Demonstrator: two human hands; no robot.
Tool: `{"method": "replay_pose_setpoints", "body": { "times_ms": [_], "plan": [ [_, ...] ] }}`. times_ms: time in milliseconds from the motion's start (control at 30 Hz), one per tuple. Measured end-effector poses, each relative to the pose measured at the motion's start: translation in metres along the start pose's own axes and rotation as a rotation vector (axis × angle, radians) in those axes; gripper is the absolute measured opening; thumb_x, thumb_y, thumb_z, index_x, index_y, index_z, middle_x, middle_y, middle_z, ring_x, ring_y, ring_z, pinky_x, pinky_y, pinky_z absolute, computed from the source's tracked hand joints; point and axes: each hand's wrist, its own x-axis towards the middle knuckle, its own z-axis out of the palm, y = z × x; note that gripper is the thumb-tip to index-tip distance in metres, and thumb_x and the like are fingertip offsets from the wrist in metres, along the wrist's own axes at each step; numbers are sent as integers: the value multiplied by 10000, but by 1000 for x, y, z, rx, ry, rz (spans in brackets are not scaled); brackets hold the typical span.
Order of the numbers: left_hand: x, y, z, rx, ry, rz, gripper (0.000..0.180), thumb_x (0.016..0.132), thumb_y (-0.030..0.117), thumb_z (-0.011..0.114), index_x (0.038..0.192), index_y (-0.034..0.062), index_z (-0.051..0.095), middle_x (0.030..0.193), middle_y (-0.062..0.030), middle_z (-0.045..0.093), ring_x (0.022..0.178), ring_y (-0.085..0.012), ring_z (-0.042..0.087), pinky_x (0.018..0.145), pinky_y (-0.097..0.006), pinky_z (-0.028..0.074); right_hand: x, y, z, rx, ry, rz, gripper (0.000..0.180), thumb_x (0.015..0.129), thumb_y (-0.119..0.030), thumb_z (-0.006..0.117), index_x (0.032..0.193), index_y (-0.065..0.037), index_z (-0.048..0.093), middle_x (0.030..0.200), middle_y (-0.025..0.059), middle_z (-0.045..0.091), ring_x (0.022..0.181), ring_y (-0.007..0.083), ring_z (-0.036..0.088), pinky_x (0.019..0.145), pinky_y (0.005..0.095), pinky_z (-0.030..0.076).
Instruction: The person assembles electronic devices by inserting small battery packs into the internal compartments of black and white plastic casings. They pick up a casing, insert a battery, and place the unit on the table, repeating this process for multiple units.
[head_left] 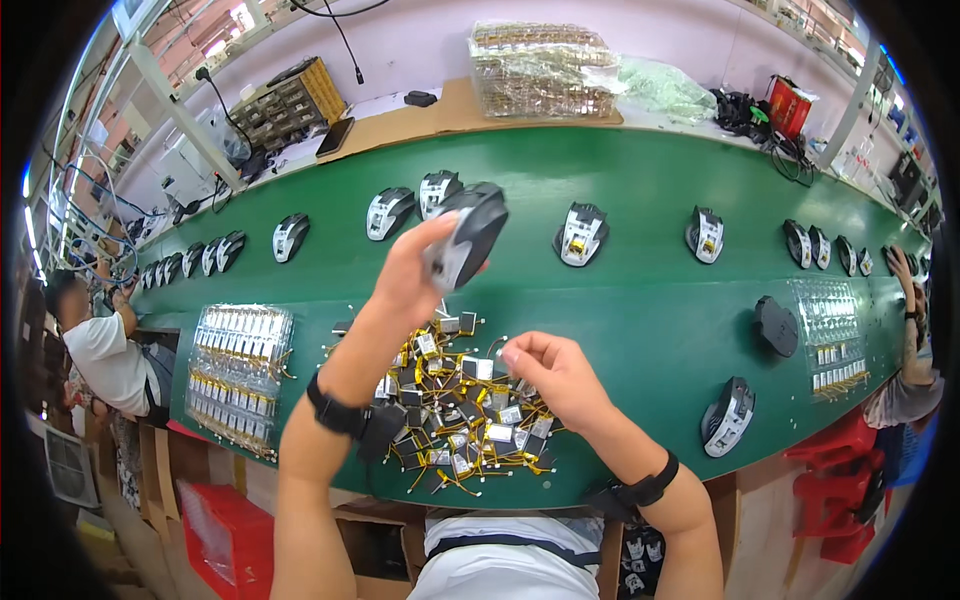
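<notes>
My left hand (415, 268) is raised over the green belt and holds a black and grey computer mouse (470, 235), tilted with its underside partly toward me. Below it lies a heap of small silver battery cells with yellow wires (460, 415) near the belt's front edge. My right hand (548, 372) hovers over the right side of that heap, its fingertips pinched together on what seems a small part; I cannot make out what it is. Both wrists wear black bands.
A row of open mouse bodies (582, 235) runs along the green conveyor belt (640, 320). A clear tray of battery cells (238, 372) sits left. Another tray (832, 335), a black mouse shell (776, 326) and a mouse (728, 415) lie right. Other people work at both ends.
</notes>
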Motion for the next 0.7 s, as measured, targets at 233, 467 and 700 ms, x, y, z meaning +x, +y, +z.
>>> {"method": "replay_pose_setpoints", "body": {
  "times_ms": [233,467,700],
  "plan": [
    [-111,-24,-11,-381,-59,84,585,853,268,628,1351,6,469,1219,-221,615,1149,-397,606,964,-506,514,-11,-22,8,63,-168,31,186,981,-178,598,1020,4,603,871,-1,603,839,66,554,762,236,457],
    [-127,-36,-2,-310,-80,142,646,838,184,641,1413,25,394,1375,-247,499,1219,-424,553,1008,-544,482,-34,-40,26,-216,-60,-87,159,921,-114,662,980,26,614,853,23,640,777,73,587,734,251,501],
    [-134,-48,9,-341,-136,346,923,758,167,720,1522,82,208,1389,-230,461,1261,-400,511,1032,-499,464,-51,-40,49,-344,149,-202,101,873,-74,685,901,8,632,731,13,621,630,61,510,592,228,427]
  ]
}}
